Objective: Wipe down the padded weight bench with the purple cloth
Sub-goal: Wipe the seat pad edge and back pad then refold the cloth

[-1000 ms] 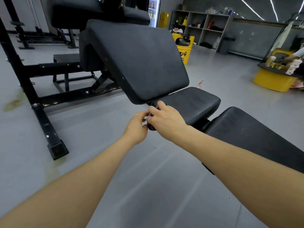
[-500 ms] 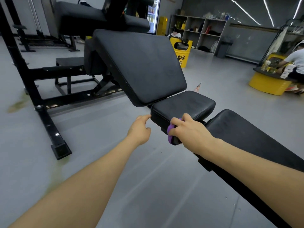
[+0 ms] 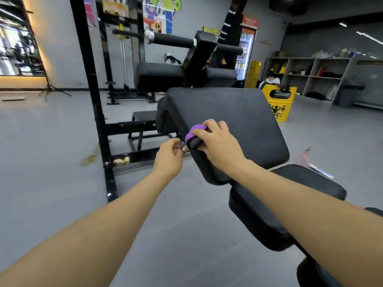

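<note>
Right hand grips the purple cloth, fingers curled over it, pressing it onto the left side edge of the black inclined back pad of the weight bench; the cloth wraps over the pad's edge and bulges out past the thumb and forefinger. Left hand sits just left of and below the right hand, beside the pad's edge, fingers loosely curled with fingertips close together; cannot tell if it pinches anything, nothing visible in it. Both forearms are bare and reach in from the bottom of the view. Below the right forearm is the bench's black seat pad, a separate cushion just under the lower end of the back pad. Pad surface is matte black, slightly textured, faintly dusty-looking. Floor is grey and smooth, with a yellowish stain left of the left hand near a black rack upright. Beyond the right hand, past the top of the pad: another black padded machine with a foam roller bar. Further right of the hand: a yellow bin, grey open shelving with bags and clutter, a lit drinks fridge. Far wall carries colourful posters. Background is slightly blurred.
</note>
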